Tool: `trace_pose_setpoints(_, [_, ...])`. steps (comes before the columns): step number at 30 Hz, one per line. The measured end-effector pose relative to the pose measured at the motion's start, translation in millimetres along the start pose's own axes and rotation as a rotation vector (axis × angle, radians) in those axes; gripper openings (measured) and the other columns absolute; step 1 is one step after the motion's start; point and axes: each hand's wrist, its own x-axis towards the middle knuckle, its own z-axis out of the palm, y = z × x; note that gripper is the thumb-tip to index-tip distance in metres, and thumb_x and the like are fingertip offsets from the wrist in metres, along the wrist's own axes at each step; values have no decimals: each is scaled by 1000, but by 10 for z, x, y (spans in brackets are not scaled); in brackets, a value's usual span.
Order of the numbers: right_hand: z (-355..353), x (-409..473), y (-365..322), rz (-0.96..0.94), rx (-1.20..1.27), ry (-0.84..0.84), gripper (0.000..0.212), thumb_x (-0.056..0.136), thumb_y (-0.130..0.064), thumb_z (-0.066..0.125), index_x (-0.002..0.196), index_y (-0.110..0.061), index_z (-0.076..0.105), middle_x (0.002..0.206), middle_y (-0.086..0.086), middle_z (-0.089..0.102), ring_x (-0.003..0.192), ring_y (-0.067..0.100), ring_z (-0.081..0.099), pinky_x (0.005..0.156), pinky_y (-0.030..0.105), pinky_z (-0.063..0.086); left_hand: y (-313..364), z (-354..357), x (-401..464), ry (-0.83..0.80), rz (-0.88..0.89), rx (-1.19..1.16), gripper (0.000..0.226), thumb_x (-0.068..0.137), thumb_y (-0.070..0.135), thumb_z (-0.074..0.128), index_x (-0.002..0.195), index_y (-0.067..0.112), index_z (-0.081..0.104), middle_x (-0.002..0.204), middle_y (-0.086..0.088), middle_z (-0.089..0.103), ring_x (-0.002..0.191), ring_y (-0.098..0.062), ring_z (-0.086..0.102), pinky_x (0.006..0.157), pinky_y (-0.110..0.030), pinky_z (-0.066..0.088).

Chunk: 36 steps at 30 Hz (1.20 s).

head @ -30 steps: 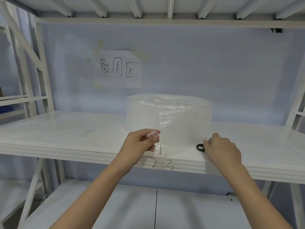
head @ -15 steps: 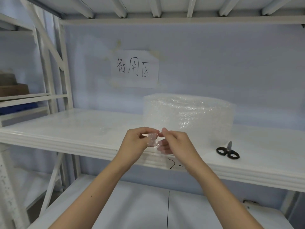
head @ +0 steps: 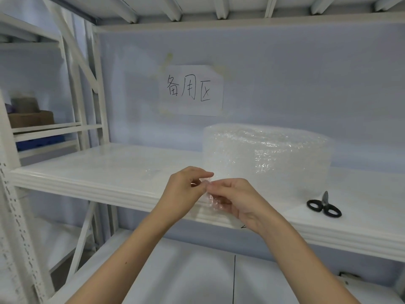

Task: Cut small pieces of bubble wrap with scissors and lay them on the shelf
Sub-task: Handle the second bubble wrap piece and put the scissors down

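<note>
- your left hand (head: 183, 195) is raised in front of the shelf's front edge, fingers curled, thumb and forefinger pinching the top of a small bubble wrap piece (head: 213, 200).
- your right hand (head: 237, 200) sits just beside it at 3 o'clock, fingertips meeting the left hand's, also pinching the same piece; the lower fingers are loosely curled behind the clear film.
- the piece hangs between the two hands, its lower part drooping in front of your right palm; it is transparent, so its exact outline is hard to tell.
- the bubble wrap roll (head: 268, 160) stands on end on the white shelf (head: 98, 170), at 1 o'clock from your hands and further back.
- the scissors (head: 324, 206) lie flat on the shelf at 3 o'clock from your hands, well apart from them, near the roll's right side, black handles toward you, blades pointing away; neither hand touches them.
- a faint glint of clear film (head: 153, 171) lies on the shelf at 10 o'clock from your left hand; you cannot tell for sure that it is a cut piece.
- a paper sign (head: 192, 89) with handwritten characters is stuck on the back wall at 12 o'clock.
- brown boxes (head: 30, 118) sit on the neighbouring rack at 9 o'clock.
</note>
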Motion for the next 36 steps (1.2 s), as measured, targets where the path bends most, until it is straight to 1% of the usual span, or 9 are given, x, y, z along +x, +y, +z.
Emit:
trace_pose_setpoints(3, [-9,22,27,-6,61,16,15,85,-7,69,95,3,71,70,8,63,58,16,56,59,25,52,-25,-57,12,-28,-111,-170,35,90,7,58,113,29,72,111,8,73,91,-8,68,87,-18,51])
trace_pose_setpoints(6, [-13,28,44,-12,70,21,17,86,-4,67,100,5,70,70,9,62,60,17,55,61,25,52,-28,-69,16,-14,-242,-375,25,93,12,56,108,22,73,109,2,73,89,-11,70,88,-26,56])
trace_pose_setpoints(9, [7,14,47,-49,28,17,13,87,0,63,97,-2,72,75,10,62,68,20,56,66,28,51,-48,-55,15,-50,-272,-380,21,93,29,63,98,14,76,100,-4,75,78,-10,69,84,-28,59])
trace_pose_setpoints(13, [58,-8,15,-100,-23,4,19,87,2,59,86,-12,72,76,13,60,69,21,54,63,28,49,-75,-63,33,-33,-269,-410,17,91,22,67,93,8,76,87,-4,72,72,-8,66,81,-25,59])
trace_pose_setpoints(16, [74,-2,-1,-113,-27,-2,17,86,-1,62,80,-10,74,77,13,60,71,22,53,61,27,50,-91,-74,53,-16,-281,-491,11,90,12,68,96,5,75,86,-7,70,77,-13,66,82,-25,59])
trace_pose_setpoints(22, [83,9,18,-75,-44,-19,21,88,-18,67,98,0,71,79,11,69,72,20,63,72,29,57,-97,-89,68,3,-295,-583,13,86,5,70,99,5,73,85,-9,68,80,-16,68,83,-25,58])
trace_pose_setpoints(30, [124,61,17,-98,-52,35,18,86,-10,69,96,5,68,71,11,67,65,20,60,65,27,57,-102,-96,92,12,-308,-652,15,87,12,70,102,9,72,86,-7,67,80,-16,65,77,-23,55])
trace_pose_setpoints(33, [130,104,21,-125,-64,93,18,83,-9,71,94,5,67,72,12,66,68,23,59,71,34,57,-136,-91,70,-50,-333,-636,18,89,24,70,95,8,74,91,-8,70,84,-19,66,79,-25,54])
trace_pose_setpoints(36, [157,134,30,-139,-74,107,9,83,-6,71,88,-1,67,75,14,67,68,23,60,73,36,57,-165,-88,44,-61,-329,-596,15,89,21,69,90,7,75,87,-8,72,80,-15,66,73,-20,54])
